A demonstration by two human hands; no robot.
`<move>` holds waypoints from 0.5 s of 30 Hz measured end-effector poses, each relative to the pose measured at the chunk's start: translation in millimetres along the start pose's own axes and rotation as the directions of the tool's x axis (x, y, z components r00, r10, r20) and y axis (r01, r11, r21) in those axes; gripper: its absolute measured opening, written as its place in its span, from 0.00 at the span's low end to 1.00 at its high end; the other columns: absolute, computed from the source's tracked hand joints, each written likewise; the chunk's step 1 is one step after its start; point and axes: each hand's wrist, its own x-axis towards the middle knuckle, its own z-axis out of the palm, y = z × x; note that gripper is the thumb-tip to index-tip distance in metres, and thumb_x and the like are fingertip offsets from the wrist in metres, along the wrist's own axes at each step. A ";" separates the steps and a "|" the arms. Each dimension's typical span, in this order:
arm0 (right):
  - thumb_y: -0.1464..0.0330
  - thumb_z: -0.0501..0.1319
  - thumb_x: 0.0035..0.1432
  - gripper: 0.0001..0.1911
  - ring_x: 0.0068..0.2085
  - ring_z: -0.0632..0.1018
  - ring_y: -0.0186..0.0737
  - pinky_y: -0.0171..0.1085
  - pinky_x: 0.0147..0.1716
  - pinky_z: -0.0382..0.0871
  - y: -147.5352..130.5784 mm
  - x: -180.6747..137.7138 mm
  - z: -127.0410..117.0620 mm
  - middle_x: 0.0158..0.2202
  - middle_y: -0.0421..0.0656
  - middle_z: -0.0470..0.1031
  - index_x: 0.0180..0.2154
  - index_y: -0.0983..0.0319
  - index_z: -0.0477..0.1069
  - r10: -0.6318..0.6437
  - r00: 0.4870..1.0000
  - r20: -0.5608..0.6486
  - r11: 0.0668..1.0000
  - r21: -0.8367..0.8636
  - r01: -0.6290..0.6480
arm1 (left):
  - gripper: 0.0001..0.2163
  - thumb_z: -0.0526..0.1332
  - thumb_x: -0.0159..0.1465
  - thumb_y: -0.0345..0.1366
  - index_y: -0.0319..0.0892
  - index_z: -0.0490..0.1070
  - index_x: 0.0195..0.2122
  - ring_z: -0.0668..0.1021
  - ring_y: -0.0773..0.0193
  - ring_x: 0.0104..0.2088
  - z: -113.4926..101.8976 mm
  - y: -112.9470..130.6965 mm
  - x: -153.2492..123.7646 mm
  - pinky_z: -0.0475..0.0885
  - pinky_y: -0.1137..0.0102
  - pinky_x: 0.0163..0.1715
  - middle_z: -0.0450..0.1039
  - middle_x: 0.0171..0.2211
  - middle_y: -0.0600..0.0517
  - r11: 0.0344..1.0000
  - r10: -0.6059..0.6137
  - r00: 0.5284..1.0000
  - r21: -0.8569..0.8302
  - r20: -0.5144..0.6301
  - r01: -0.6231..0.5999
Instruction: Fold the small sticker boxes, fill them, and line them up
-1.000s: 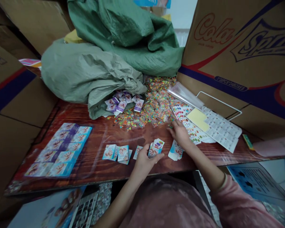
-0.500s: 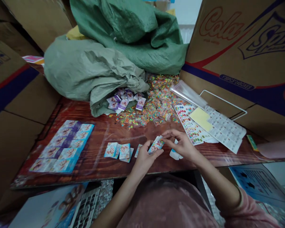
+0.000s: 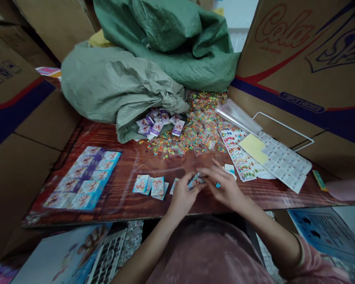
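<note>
A small printed box (image 3: pixel 195 181), blue and white, is held between my two hands over the front of the table. My left hand (image 3: pixel 184 193) grips its left side, thumb and fingers closed around it. The fingers of my right hand (image 3: pixel 221 184) press at its right end and cover much of it. Left of my hands lie several small light-blue boxes (image 3: pixel 141 184) with a hand picture, some overlapping; another peeks out beside my left hand. Behind my right hand is a white and blue box (image 3: pixel 230 170), partly hidden.
Rows of blue and purple boxes (image 3: pixel 85 185) lie at the left. A grey-green sack (image 3: pixel 118 86) spills purple boxes (image 3: pixel 157 127) beside many small bags of colourful pieces (image 3: pixel 199 122). Printed sheets (image 3: pixel 284 159) and clear plastic sleeves (image 3: pixel 239 116) lie right, before a large carton (image 3: pixel 298 75).
My right hand has closed over the right end of the held box, which now shows less. The view has shifted slightly, moving the scene a little to the right.
</note>
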 end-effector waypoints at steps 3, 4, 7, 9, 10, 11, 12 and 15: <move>0.76 0.55 0.60 0.27 0.46 0.77 0.37 0.52 0.61 0.59 1.5 -0.6 1.8 0.46 0.39 0.76 0.59 0.51 0.59 0.043 0.997 -0.065 0.998 0.041 -0.041 | 0.12 0.63 0.57 0.36 0.41 0.73 0.42 0.76 0.60 0.38 0.8 -0.1 0.1 0.68 0.70 0.39 0.77 0.37 0.50 0.999 -0.009 1.000 0.049 0.028 0.008; 0.76 0.55 0.61 0.28 0.47 0.77 0.37 0.52 0.61 0.59 2.2 -0.2 2.6 0.47 0.39 0.75 0.60 0.50 0.58 0.045 0.996 -0.072 0.998 0.037 -0.043 | 0.12 0.63 0.57 0.36 0.41 0.73 0.42 0.76 0.59 0.38 1.1 0.6 -0.1 0.68 0.70 0.39 0.77 0.37 0.50 0.998 -0.006 0.999 0.063 0.035 0.003; 0.76 0.54 0.61 0.30 0.46 0.78 0.38 0.53 0.61 0.59 3.9 1.4 3.9 0.45 0.40 0.76 0.62 0.51 0.54 0.084 0.993 -0.081 0.996 0.023 -0.082 | 0.10 0.60 0.60 0.38 0.40 0.72 0.41 0.75 0.60 0.37 1.4 3.3 -0.6 0.67 0.71 0.38 0.76 0.36 0.50 0.998 -0.004 0.999 0.070 0.054 0.000; 0.74 0.55 0.61 0.30 0.44 0.78 0.39 0.53 0.60 0.60 3.9 2.3 3.1 0.43 0.42 0.76 0.63 0.53 0.53 0.139 0.985 -0.105 0.990 0.025 -0.137 | 0.10 0.58 0.62 0.39 0.40 0.71 0.41 0.75 0.61 0.37 1.8 4.6 -0.8 0.67 0.71 0.36 0.75 0.35 0.51 0.999 -0.016 0.998 0.033 0.067 0.014; 0.74 0.55 0.61 0.30 0.43 0.78 0.39 0.54 0.60 0.61 3.4 2.3 2.4 0.42 0.42 0.76 0.63 0.53 0.53 0.147 0.983 -0.112 0.989 0.025 -0.145 | 0.10 0.57 0.62 0.39 0.40 0.71 0.41 0.74 0.62 0.36 2.1 5.0 -1.1 0.67 0.72 0.36 0.75 0.35 0.51 1.000 -0.025 0.997 0.012 0.070 0.025; 0.74 0.55 0.62 0.29 0.43 0.78 0.39 0.54 0.59 0.61 2.6 2.0 1.6 0.42 0.42 0.77 0.62 0.53 0.54 0.137 0.984 -0.115 0.991 0.020 -0.135 | 0.11 0.56 0.63 0.40 0.40 0.71 0.41 0.74 0.62 0.36 2.7 5.3 -1.6 0.67 0.72 0.36 0.75 0.35 0.51 0.999 -0.035 0.997 -0.004 0.068 0.035; 0.74 0.54 0.62 0.29 0.43 0.78 0.39 0.54 0.59 0.61 1.5 1.2 1.0 0.42 0.41 0.77 0.62 0.52 0.55 0.112 0.987 -0.112 0.994 0.010 -0.111 | 0.11 0.56 0.63 0.40 0.40 0.71 0.41 0.74 0.62 0.36 3.5 5.5 -2.4 0.68 0.72 0.36 0.75 0.35 0.52 0.999 -0.040 0.997 -0.017 0.063 0.041; 0.76 0.54 0.61 0.29 0.42 0.79 0.39 0.54 0.58 0.64 0.5 -3.0 1.4 0.41 0.40 0.78 0.61 0.49 0.58 0.004 0.993 -0.114 1.000 -0.023 -0.007 | 0.12 0.57 0.63 0.40 0.40 0.72 0.44 0.75 0.61 0.38 6.6 5.2 -5.6 0.68 0.71 0.39 0.76 0.37 0.51 0.998 -0.027 0.999 -0.064 0.047 0.030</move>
